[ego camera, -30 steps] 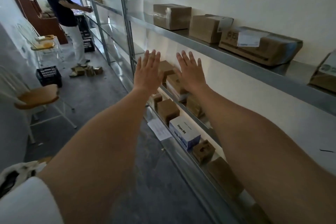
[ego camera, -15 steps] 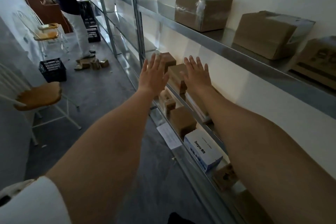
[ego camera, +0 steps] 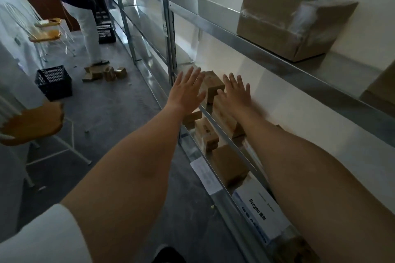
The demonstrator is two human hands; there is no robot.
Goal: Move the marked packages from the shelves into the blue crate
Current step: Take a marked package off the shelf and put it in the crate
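Observation:
Both my arms stretch out toward a metal shelf unit (ego camera: 252,47) on my right. My left hand (ego camera: 186,90) and my right hand (ego camera: 235,95) are open with fingers spread, one on each side of a small brown cardboard package (ego camera: 212,85) on the middle shelf. Neither hand holds anything. More brown packages (ego camera: 207,133) and a white box with blue print (ego camera: 257,212) lie on the lower shelves. A large taped carton (ego camera: 292,21) sits on the upper shelf. No marks on the packages can be made out, and no blue crate is in view.
A dark plastic crate (ego camera: 54,82) stands on the grey floor to the left, near a wooden-seat chair (ego camera: 34,121). Several small boxes (ego camera: 105,73) lie on the floor by another person (ego camera: 79,6) at the far shelves. A paper sheet (ego camera: 205,175) lies by the shelf foot.
The view has moved forward and closer to the shelves. Both open hands have come nearer the small brown package and now flank it.

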